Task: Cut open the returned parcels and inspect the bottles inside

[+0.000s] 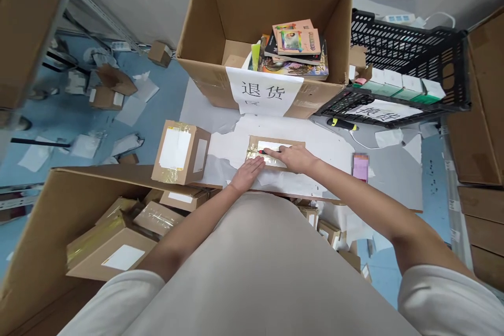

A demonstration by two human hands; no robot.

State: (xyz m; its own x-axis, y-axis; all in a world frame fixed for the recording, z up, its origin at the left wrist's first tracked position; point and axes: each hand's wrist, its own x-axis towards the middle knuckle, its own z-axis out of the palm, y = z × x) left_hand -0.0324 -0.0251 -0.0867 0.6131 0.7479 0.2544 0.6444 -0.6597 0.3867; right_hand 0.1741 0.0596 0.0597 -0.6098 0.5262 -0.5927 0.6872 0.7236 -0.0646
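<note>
A small flat cardboard box [301, 145] with a white label and clear tape lies on the white-covered table in front of me. My right hand [293, 157] is closed around a slim black tool with a red tip [264, 151], whose exact kind I cannot make out. The tool lies over the label and tape toward the box's left end, and that hand rests on the box top. Fingers stretched out and holding nothing, my left hand [249, 172] touches the box's near left edge.
A taped, labelled carton [200, 153] stands left on the table. Behind is a large open carton [205, 76] with books, beside a black crate [459, 73] holding small boxes. A big carton of parcels [39, 220] sits lower left. A black-yellow corded device [342, 124] lies right.
</note>
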